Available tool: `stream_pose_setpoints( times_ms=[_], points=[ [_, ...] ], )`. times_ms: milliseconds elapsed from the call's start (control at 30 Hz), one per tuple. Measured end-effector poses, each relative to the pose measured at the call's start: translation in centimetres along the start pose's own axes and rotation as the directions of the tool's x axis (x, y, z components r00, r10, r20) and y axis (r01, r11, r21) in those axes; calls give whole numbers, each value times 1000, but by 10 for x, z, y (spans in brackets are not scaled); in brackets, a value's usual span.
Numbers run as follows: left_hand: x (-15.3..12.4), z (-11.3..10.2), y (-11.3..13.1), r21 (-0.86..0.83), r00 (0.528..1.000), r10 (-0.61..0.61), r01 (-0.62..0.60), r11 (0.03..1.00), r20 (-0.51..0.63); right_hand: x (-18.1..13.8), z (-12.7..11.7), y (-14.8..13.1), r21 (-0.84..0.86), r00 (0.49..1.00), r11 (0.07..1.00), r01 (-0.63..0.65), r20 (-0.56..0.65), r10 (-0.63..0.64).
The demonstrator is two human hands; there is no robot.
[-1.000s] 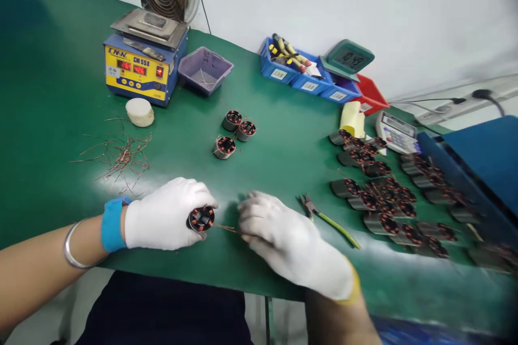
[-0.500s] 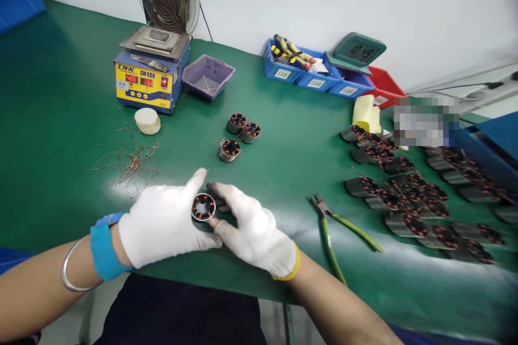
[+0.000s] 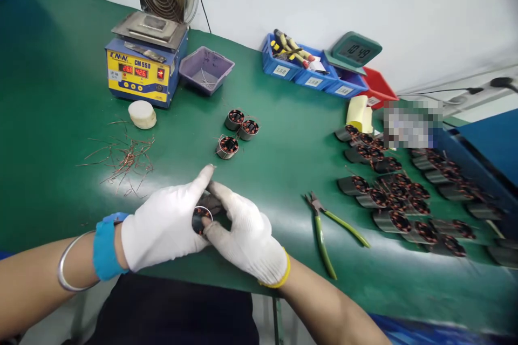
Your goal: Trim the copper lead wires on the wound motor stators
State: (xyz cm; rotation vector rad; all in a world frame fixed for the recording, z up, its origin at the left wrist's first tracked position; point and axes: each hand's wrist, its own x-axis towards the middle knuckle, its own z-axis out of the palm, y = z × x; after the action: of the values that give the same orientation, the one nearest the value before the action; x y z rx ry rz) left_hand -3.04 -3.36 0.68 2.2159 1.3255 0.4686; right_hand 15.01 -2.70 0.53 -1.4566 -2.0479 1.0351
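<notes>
Green bench point(image 3: 283, 167) bears pliers point(image 3: 317, 203); left hand point(image 3: 164, 223) and right hand point(image 3: 245, 229) apparently grip one stator point(image 3: 198, 219).

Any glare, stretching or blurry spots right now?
Head view, foreground: pale glare on the glossy green tabletop; head view, right: grey metal cylinders with copper windings look stretched, a pixelated patch near them; head view, centre: the round silver-rimmed part in the white-gloved left hand looks dark inside.

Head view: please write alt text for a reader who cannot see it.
White-gloved left hand and right hand hold a cylindrical part at a green table. Beyond are three similar parts and loose copper wires; pliers and many more parts lie to the right.
</notes>
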Motion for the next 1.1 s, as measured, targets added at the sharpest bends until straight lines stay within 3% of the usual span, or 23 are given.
stream_pose_setpoints(
  times_ms=[100, 200, 267, 300, 467, 600, 733, 867, 1033, 1100],
  points=[
    [1, 6, -2, 82, 999, 36, -35, 996, -14, 1, -2, 3, 299, 995, 952, -58, -59, 79],
    [2, 7, -2, 115, 999, 44, -40, 993, -27, 2, -11, 11, 662, 989, 744, -91, -30, 148],
    [3, 5, -1, 120, 999, 27, -25, 992, -20, 2, -18, 16, 746, 987, 663, -57, -56, 148],
    [3, 5, -1, 114, 1000, 17, -15, 993, -12, 2, -21, 18, 743, 986, 666, -58, -60, 154],
    [7, 1, -1, -39, 995, -64, 67, 997, 72, 6, -29, 17, 513, 983, 841, -174, 38, 180],
    [11, -3, 2, -120, 988, -149, 154, 981, 49, 6, -24, 14, 280, 969, 930, -240, 128, 212],
    [13, -4, 1, -175, 987, -159, 155, 972, -9, 5, -24, 7, 42, 950, 961, -272, 170, 262],
    [20, 2, -8, -421, 948, -304, 237, 876, -97, 1, -27, -1, -239, 927, 936, -260, 210, 311],
    [28, -3, -14, -717, 935, -352, 279, 639, 50, 0, -31, 1, -222, 930, 952, -213, 252, 267],
    [24, -12, -9, -676, 945, -318, 280, 682, 71, 1, -34, 6, -155, 926, 967, -202, 290, 240]
  ],
)
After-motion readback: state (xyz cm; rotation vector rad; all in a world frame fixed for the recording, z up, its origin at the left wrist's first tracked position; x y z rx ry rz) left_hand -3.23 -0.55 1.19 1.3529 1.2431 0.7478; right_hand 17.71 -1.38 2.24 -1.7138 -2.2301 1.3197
